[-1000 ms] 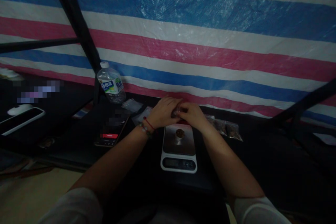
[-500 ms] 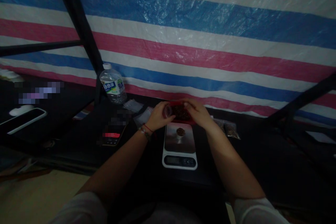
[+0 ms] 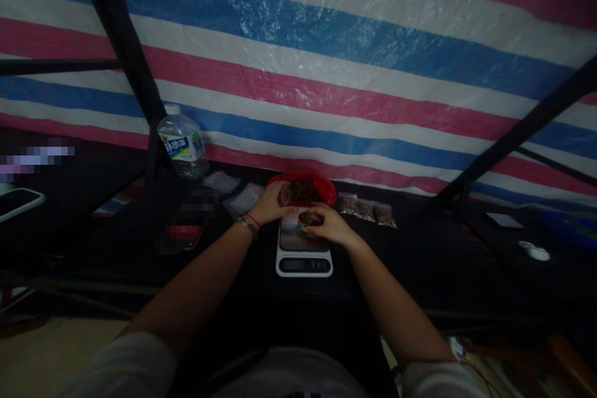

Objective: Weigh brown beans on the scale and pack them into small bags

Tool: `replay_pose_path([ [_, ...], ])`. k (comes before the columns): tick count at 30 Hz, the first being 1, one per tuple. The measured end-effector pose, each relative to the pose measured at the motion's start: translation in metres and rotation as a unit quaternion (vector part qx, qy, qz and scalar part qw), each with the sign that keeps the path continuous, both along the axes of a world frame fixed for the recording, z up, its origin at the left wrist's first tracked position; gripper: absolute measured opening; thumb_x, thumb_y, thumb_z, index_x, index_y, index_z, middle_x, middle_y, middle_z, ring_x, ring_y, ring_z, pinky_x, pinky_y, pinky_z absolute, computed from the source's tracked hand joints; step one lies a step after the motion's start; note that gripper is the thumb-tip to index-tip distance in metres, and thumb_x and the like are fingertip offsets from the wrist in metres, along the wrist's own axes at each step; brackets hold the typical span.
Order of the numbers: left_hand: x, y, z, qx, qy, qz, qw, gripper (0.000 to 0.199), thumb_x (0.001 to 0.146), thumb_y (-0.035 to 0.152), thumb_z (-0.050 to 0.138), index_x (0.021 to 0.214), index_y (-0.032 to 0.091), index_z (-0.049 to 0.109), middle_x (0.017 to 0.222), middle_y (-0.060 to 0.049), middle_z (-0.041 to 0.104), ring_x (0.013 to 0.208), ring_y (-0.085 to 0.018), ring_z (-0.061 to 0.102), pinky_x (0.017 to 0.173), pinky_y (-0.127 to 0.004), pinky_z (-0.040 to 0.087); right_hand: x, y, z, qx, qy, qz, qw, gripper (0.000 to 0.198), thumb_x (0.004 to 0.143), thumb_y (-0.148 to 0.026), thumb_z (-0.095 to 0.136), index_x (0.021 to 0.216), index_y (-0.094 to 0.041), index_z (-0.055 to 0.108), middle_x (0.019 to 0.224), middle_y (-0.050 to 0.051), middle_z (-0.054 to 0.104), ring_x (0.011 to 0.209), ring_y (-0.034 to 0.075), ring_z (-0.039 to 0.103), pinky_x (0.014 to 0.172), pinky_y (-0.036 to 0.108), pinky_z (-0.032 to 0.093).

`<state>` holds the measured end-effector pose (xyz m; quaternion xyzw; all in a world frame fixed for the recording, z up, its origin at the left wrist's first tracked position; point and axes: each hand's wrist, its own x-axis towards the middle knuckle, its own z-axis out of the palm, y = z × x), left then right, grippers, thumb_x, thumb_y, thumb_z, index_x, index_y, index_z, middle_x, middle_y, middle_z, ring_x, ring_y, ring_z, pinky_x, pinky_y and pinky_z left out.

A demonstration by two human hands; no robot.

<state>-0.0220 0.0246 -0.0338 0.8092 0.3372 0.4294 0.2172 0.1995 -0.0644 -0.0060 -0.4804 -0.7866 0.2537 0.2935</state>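
Note:
My left hand (image 3: 269, 205) is closed around a small clear plastic cup (image 3: 284, 194) at the left rim of a red basin (image 3: 329, 188). Dark brown pieces (image 3: 305, 189), too small to name, lie in the basin. Just in front stands a white kitchen scale (image 3: 304, 266) with a metal top. My right hand (image 3: 333, 225) has its fingers around a small cup of brown pieces (image 3: 308, 219) over the scale's plate. Whether that cup still touches the plate I cannot tell.
Several small filled bags (image 3: 366, 208) lie right of the basin, and flat clear bags (image 3: 242, 200) lie on the left. Behind them stands a large plastic bottle (image 3: 183, 146). A phone (image 3: 185, 233) rests at the left. Striped sheeting (image 3: 326, 93) closes off the back.
My right hand has left the basin's right rim and come down to the cup on the scale, which it now grips. My left hand keeps its clear cup by the basin. The view has shifted right.

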Motion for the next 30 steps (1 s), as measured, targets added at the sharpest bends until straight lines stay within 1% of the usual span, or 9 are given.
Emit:
replay_pose_path([
  [3, 0.000, 0.001, -0.002, -0.004, -0.007, -0.015, 1.000, 0.074, 0.061, 0.049, 0.080, 0.121, 0.014, 0.053, 0.122, -0.015, 0.059, 0.116, -0.031, 0.055, 0.102, -0.047, 0.042, 0.001, 0.004, -0.005, -0.013, 0.066, -0.013, 0.998, 0.033, 0.069, -0.028, 0.076, 0.099, -0.017, 0.068, 0.105, 0.008, 0.067, 0.096, 0.021, 0.064, 0.090, 0.037, 0.049],
  [7, 0.002, -0.002, 0.000, -0.031, 0.003, -0.035, 0.999, 0.066, 0.066, 0.048, 0.078, 0.118, 0.016, 0.055, 0.121, -0.014, 0.061, 0.115, -0.029, 0.056, 0.101, -0.047, 0.043, 0.002, 0.013, -0.007, -0.028, 0.168, -0.018, 0.985, 0.038, 0.072, -0.028, 0.072, 0.107, -0.018, 0.063, 0.106, 0.007, 0.068, 0.098, 0.021, 0.065, 0.092, 0.037, 0.049],
  [12, 0.004, -0.006, 0.003, -0.045, 0.015, -0.033, 0.998, 0.052, 0.068, 0.050, 0.076, 0.106, 0.018, 0.060, 0.107, -0.009, 0.065, 0.102, -0.026, 0.061, 0.093, -0.042, 0.047, -0.009, 0.034, 0.006, -0.005, 0.200, 0.000, 0.980, 0.041, 0.071, -0.027, 0.071, 0.109, -0.019, 0.060, 0.112, 0.008, 0.067, 0.103, 0.021, 0.064, 0.096, 0.038, 0.047],
  [16, 0.005, -0.002, -0.001, -0.058, -0.026, -0.007, 0.998, 0.052, 0.066, 0.048, 0.078, 0.105, 0.017, 0.060, 0.106, -0.008, 0.065, 0.099, -0.024, 0.061, 0.090, -0.040, 0.049, -0.021, 0.052, 0.017, 0.004, 0.158, -0.014, 0.987, 0.044, 0.067, -0.026, 0.073, 0.108, -0.020, 0.057, 0.102, 0.004, 0.067, 0.093, 0.019, 0.065, 0.087, 0.035, 0.051],
  [18, 0.005, 0.000, -0.003, -0.072, -0.050, -0.008, 0.996, 0.055, 0.064, 0.046, 0.080, 0.106, 0.017, 0.059, 0.106, -0.008, 0.065, 0.099, -0.024, 0.062, 0.089, -0.040, 0.049, -0.024, 0.059, 0.021, 0.025, 0.105, -0.030, 0.994, 0.039, 0.066, -0.024, 0.073, 0.101, -0.019, 0.059, 0.093, 0.002, 0.066, 0.084, 0.018, 0.064, 0.079, 0.033, 0.052],
  [20, 0.005, 0.002, -0.004, -0.087, -0.069, -0.012, 0.994, 0.053, 0.065, 0.045, 0.080, 0.105, 0.017, 0.059, 0.104, -0.008, 0.066, 0.095, -0.023, 0.063, 0.086, -0.039, 0.050, -0.026, 0.063, 0.027, 0.051, 0.058, -0.018, 0.997, 0.031, 0.067, -0.023, 0.072, 0.096, -0.018, 0.062, 0.090, 0.002, 0.066, 0.081, 0.018, 0.063, 0.076, 0.032, 0.051],
  [23, 0.005, 0.002, -0.004, -0.108, -0.086, -0.007, 0.990, 0.051, 0.067, 0.043, 0.078, 0.105, 0.017, 0.058, 0.100, -0.007, 0.066, 0.089, -0.022, 0.063, 0.081, -0.037, 0.051, -0.028, 0.068, 0.039, 0.096, 0.001, 0.020, 0.995, 0.027, 0.069, -0.020, 0.073, 0.095, -0.018, 0.067, 0.096, 0.006, 0.067, 0.089, 0.020, 0.062, 0.083, 0.035, 0.049],
  [26, 0.005, 0.001, -0.004, -0.110, -0.081, -0.002, 0.991, 0.053, 0.067, 0.042, 0.079, 0.108, 0.017, 0.058, 0.102, -0.007, 0.066, 0.092, -0.023, 0.063, 0.083, -0.038, 0.051, -0.032, 0.070, 0.051, 0.117, -0.034, 0.070, 0.990, 0.026, 0.070, -0.017, 0.073, 0.096, -0.019, 0.072, 0.101, 0.008, 0.069, 0.097, 0.023, 0.062, 0.090, 0.038, 0.047],
  [30, 0.006, 0.003, -0.006, -0.106, -0.119, 0.011, 0.987, 0.053, 0.068, 0.040, 0.077, 0.112, 0.017, 0.057, 0.111, -0.008, 0.065, 0.102, -0.024, 0.062, 0.091, -0.039, 0.049, -0.038, 0.073, 0.058, 0.116, 0.000, 0.108, 0.987, 0.040, 0.074, -0.013, 0.069, 0.112, -0.023, 0.070, 0.116, 0.007, 0.068, 0.110, 0.024, 0.061, 0.099, 0.040, 0.044],
])
